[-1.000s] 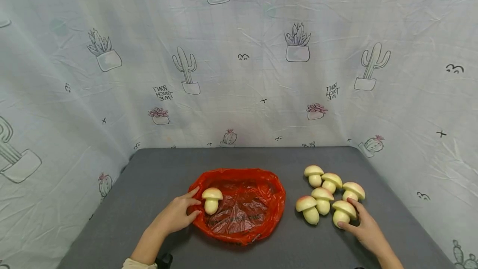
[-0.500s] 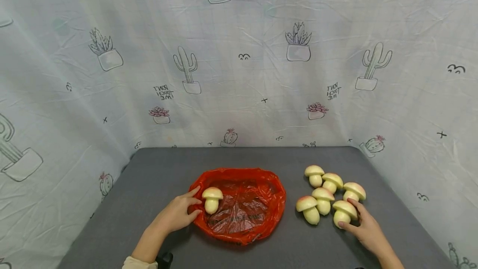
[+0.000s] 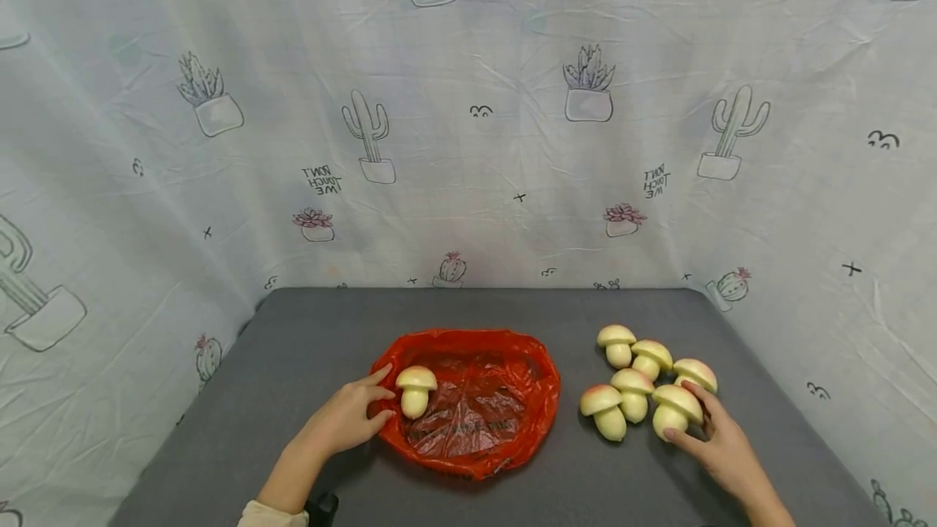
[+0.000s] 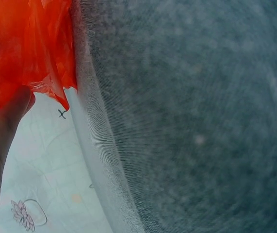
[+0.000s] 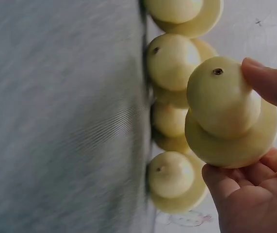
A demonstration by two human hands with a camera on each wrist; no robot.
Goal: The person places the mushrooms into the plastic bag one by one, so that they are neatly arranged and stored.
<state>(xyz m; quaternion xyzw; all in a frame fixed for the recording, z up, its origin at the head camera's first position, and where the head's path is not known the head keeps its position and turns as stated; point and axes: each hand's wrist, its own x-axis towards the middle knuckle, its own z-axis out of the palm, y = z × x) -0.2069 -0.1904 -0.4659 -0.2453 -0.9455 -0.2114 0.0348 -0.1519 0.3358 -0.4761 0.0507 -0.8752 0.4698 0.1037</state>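
My left hand [image 3: 350, 421] holds the near-left rim of a red plastic bag [image 3: 540, 421], spread open in a round, shallow shape. The left wrist view has the thumb [image 4: 14, 109] against the red film [image 4: 29, 43]. Inside the bag, close to those fingers, stands one cream toy mushroom [image 3: 415, 397]. At the right, my right hand [image 3: 721, 450] grips another toy mushroom [image 3: 675, 409] between thumb and fingers. In the right wrist view this held mushroom [image 5: 223, 104] shows its stem base, raised off the grey surface.
Several more toy mushrooms [image 3: 633, 393] cluster just left of and behind the right hand, some touching. Everything sits on a dark grey table [image 3: 322, 348]. A pale curtain with cactus drawings [image 3: 468, 145] encloses the back and sides.
My right hand has raised its mushroom slightly, tilting it a little. The left hand and the red bag have stayed in place.
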